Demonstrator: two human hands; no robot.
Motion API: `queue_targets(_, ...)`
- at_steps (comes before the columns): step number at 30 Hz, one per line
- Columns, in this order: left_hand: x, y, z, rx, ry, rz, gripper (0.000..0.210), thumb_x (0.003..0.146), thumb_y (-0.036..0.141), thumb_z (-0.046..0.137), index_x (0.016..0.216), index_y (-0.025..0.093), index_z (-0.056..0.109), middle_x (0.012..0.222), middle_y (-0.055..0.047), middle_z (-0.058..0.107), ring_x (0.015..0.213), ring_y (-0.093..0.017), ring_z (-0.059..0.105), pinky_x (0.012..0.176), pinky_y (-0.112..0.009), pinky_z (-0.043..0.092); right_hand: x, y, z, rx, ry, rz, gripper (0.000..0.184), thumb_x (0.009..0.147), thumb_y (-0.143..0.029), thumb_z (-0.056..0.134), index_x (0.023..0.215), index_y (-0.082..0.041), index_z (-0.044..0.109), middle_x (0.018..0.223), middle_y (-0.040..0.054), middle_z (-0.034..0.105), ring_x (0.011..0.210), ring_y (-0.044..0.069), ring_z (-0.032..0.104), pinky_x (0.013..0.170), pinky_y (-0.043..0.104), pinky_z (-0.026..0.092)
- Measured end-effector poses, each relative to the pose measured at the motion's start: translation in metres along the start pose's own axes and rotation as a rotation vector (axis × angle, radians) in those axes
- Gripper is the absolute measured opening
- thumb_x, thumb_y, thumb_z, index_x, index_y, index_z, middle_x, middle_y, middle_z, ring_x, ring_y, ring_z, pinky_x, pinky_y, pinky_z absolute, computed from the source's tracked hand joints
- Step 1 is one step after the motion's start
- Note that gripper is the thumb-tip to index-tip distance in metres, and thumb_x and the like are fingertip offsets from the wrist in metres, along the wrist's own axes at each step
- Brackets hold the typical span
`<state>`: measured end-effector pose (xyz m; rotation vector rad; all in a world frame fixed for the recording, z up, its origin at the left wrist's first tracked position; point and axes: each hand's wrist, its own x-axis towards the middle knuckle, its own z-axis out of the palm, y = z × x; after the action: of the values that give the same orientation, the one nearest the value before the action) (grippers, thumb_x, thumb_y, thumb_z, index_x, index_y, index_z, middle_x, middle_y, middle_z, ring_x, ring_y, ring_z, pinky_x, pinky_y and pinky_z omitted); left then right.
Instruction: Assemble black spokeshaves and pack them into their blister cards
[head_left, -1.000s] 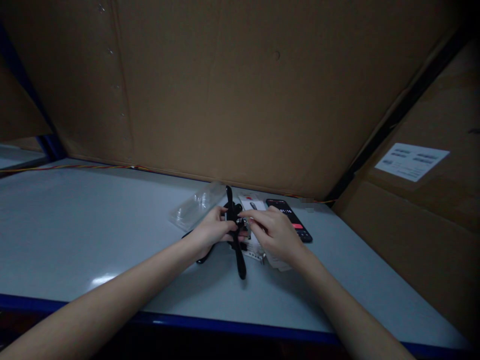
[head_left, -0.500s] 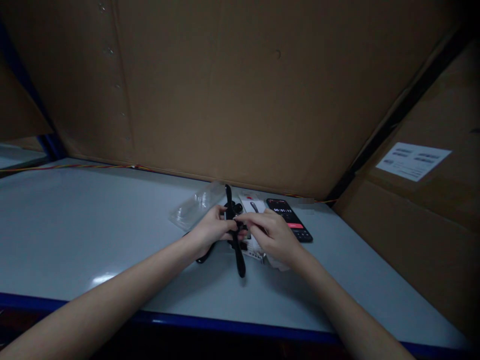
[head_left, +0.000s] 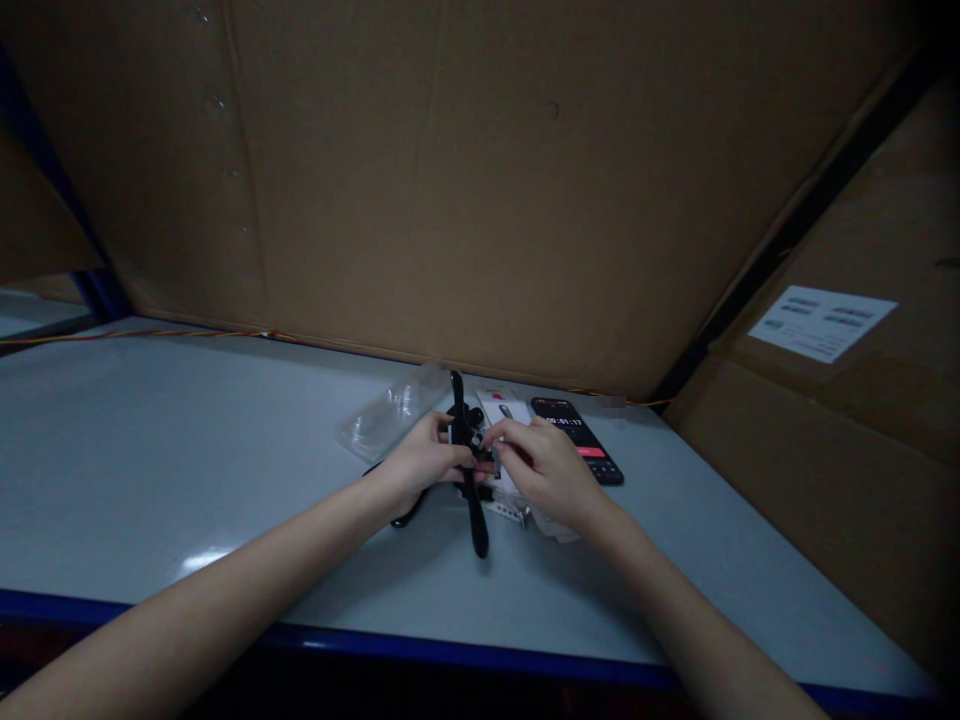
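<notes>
My left hand (head_left: 416, 462) is wrapped around the middle of a black part with two long, paddle-like arms (head_left: 477, 520), one pointing away from me and one toward me. Small, round, shiny pieces show at its centre. My right hand (head_left: 544, 465) is pinched close to that centre, from the right side; whatever lies between its fingertips is too small to make out. A small grey piece (head_left: 496, 462) shows just below those fingertips. Another black piece (head_left: 405, 517) lies partly hidden under my left wrist.
Behind my left hand lies a clear plastic package (head_left: 390, 410). A white printed card (head_left: 495, 405) and small bagged parts (head_left: 510, 510) sit beneath my right hand. To the right is a phone with a timer (head_left: 611, 471). Cardboard walls (head_left: 450, 200) enclose the grey table (head_left: 187, 430).
The right fingertips have shifted slightly right, off the centre of the black part, exposing a shiny round piece there. The left hand keeps its hold.
</notes>
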<state>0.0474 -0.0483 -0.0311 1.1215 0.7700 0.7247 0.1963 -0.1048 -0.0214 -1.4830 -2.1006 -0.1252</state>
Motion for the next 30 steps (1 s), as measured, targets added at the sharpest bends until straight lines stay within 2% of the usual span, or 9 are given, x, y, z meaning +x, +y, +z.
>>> queue_targets(4,0.0006,-0.0010,-0.0009,0.010,0.015,0.019,0.043,0.059,-0.004,0.055,0.096,0.012,0.041,0.070,-0.002,0.059,0.056,-0.015,0.064,0.059,-0.030,0.053,-0.0005,0.0003,0.0026,0.095,-0.052,-0.046,0.023,0.082,-0.015,0.042,0.092,-0.022,0.061,0.077,-0.0007,0.067,0.066,0.014,0.053,0.064,0.025,0.033)
queue_targets(8,0.0020,-0.0026,-0.0022,-0.010,-0.031,0.017,0.044,0.059,-0.004,0.056,0.097,0.012,0.041,0.070,-0.003,0.061,0.058,-0.017,0.065,0.060,-0.032,0.053,0.0005,0.0012,0.0020,0.050,-0.038,-0.061,0.029,0.081,-0.013,0.041,0.101,-0.023,0.060,0.076,-0.0007,0.067,0.065,0.014,0.053,0.064,0.026,0.032)
queue_targets(11,0.0017,-0.0022,-0.0023,-0.022,-0.041,0.005,0.046,0.059,-0.003,0.058,0.098,0.013,0.040,0.073,-0.005,0.062,0.060,-0.017,0.065,0.063,-0.033,0.054,0.0011,0.0023,0.0000,-0.037,-0.011,-0.025,0.027,0.081,-0.014,0.042,0.098,-0.022,0.061,0.071,-0.0006,0.066,0.061,0.015,0.051,0.063,0.027,0.031)
queue_targets(16,-0.0018,0.0028,0.0005,-0.005,0.014,-0.003,0.047,0.059,-0.003,0.058,0.099,0.013,0.040,0.072,-0.002,0.059,0.058,-0.016,0.065,0.060,-0.029,0.053,-0.0001,0.0016,-0.0008,-0.079,-0.007,0.016,0.019,0.081,-0.016,0.043,0.088,-0.021,0.060,0.068,0.0002,0.064,0.061,0.016,0.049,0.061,0.026,0.031)
queue_targets(22,-0.0028,0.0049,0.0021,-0.003,0.028,0.011,0.044,0.058,-0.006,0.054,0.096,0.013,0.041,0.068,0.000,0.058,0.054,-0.014,0.063,0.057,-0.028,0.053,-0.0001,-0.0018,0.0015,0.077,-0.082,-0.067,0.026,0.082,-0.013,0.041,0.099,-0.022,0.059,0.078,-0.0012,0.067,0.069,0.014,0.054,0.067,0.025,0.033)
queue_targets(25,-0.0015,0.0029,0.0009,-0.014,0.003,0.008,0.043,0.058,-0.005,0.058,0.094,0.013,0.041,0.068,-0.001,0.059,0.056,-0.015,0.064,0.058,-0.029,0.054,0.0007,-0.0013,0.0012,0.034,-0.064,-0.060,0.030,0.081,-0.012,0.041,0.104,-0.022,0.058,0.077,-0.0010,0.068,0.068,0.014,0.055,0.067,0.026,0.032)
queue_targets(30,-0.0004,0.0013,0.0002,-0.045,-0.001,0.011,0.046,0.056,-0.004,0.062,0.094,0.013,0.043,0.070,-0.001,0.059,0.058,-0.016,0.064,0.063,-0.033,0.054,0.0002,-0.0004,0.0008,-0.103,-0.005,-0.012,0.025,0.081,-0.015,0.041,0.097,-0.021,0.059,0.068,0.0006,0.064,0.061,0.017,0.050,0.062,0.027,0.029)
